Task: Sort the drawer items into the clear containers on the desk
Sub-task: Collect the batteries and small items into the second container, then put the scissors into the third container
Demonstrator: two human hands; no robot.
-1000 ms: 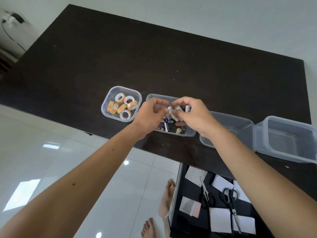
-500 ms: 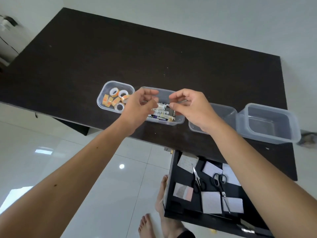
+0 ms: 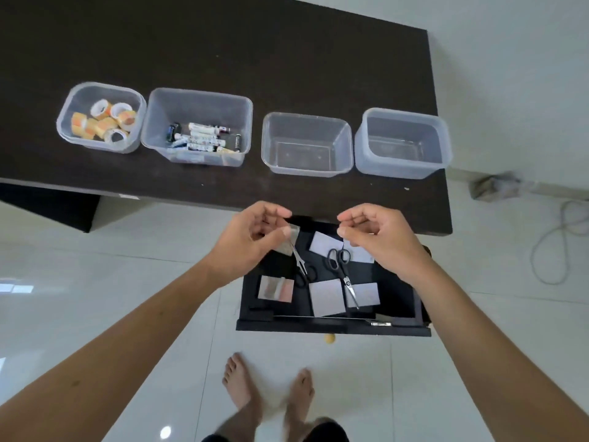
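Observation:
Several clear containers stand in a row on the dark desk [image 3: 287, 52]. The leftmost container [image 3: 67, 122] holds tape rolls [image 3: 105, 121]. The second container [image 3: 197, 100] holds batteries [image 3: 204, 140]. The third container [image 3: 277, 135] and the fourth container [image 3: 404, 122] have nothing in them. Below the desk an open black drawer [image 3: 401, 301] holds two pairs of scissors [image 3: 342, 272] and several paper pads [image 3: 326, 296]. My left hand [image 3: 251, 237] and my right hand [image 3: 379, 240] hover over the drawer's back end, fingers curled and apart, holding nothing.
My bare feet [image 3: 271, 397] stand on a glossy white tiled floor under the drawer. A grey cable [image 3: 554, 247] loops on the floor at the right, beside the desk's right edge. The drawer's front edge [image 3: 331, 328] sticks out toward me.
Both hands have drawn back from the battery container on the desk to above the open drawer. The batteries they held now lie in the second container. The view has tilted downward.

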